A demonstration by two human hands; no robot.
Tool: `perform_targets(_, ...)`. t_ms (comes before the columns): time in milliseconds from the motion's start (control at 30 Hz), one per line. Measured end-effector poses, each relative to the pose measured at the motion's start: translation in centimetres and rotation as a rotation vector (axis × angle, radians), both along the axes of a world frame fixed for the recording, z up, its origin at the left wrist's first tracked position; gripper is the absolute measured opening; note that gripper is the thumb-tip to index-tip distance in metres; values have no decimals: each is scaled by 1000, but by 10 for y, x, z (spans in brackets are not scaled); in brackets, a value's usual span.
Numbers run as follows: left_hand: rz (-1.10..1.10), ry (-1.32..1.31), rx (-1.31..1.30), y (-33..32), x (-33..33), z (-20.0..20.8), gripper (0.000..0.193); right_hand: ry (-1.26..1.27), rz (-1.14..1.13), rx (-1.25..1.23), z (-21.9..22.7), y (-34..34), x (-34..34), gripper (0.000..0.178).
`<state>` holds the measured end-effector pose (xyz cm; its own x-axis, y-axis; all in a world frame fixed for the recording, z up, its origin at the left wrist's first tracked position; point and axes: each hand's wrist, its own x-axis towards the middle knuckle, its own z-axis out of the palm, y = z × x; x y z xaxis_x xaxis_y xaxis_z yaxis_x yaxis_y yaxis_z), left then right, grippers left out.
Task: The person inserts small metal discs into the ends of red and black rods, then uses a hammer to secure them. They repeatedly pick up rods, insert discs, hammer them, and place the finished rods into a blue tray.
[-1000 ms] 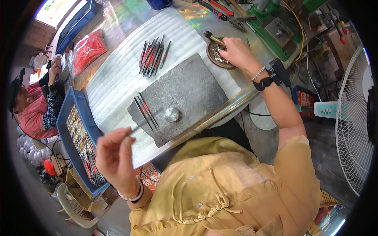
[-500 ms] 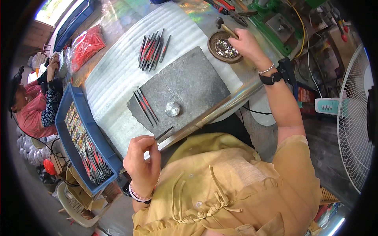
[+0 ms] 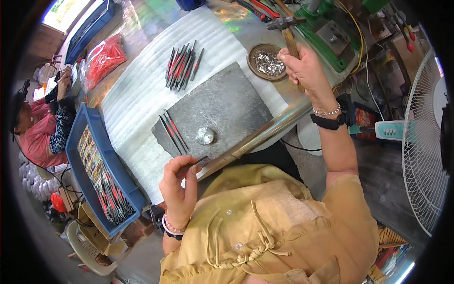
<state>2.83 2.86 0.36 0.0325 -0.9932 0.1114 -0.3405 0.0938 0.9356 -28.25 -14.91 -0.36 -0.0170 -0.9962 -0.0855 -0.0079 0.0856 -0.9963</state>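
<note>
My right hand (image 3: 306,71), to the right of the table, is wrapped round the wooden handle of a hammer (image 3: 289,38). Its metal head points up and away from me. My left hand (image 3: 178,189), at the table's near edge, pinches a thin dark rod (image 3: 201,160) whose tip sticks out to the right. Beyond that tip a round shiny metal block (image 3: 205,136) sits on a grey stone slab (image 3: 227,102). Several slim black-and-red rods (image 3: 174,128) lie on the slab's left end. Small silvery metal pieces fill a round brown bowl (image 3: 255,73) near the right hand.
A bundle of black-and-red rods (image 3: 182,66) lies on white foam sheeting (image 3: 142,90). At left stands a blue crate (image 3: 77,154) holding more rods. A bag of red pieces (image 3: 106,57), a green machine (image 3: 326,35), pliers (image 3: 257,10) and a fan (image 3: 428,137) surround the table. A co-worker (image 3: 45,128) sits far left.
My right hand has lifted the hammer away from the bowl, to the right, and its head now stands higher. My left hand has shifted slightly right with the rod.
</note>
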Motion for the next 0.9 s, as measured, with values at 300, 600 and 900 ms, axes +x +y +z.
perform_targets(300,-46,-268,-240,4,5,0,42,-117,-40,-10,-7,-7,7,8)
perform_targets(600,-233,-319,-230,-11,3,-1,37,-161,-83,39,12,36,34,15)
perform_targets(900,-171,122,-273,-4,5,-2,23,-95,35,78,19,92,59,11)
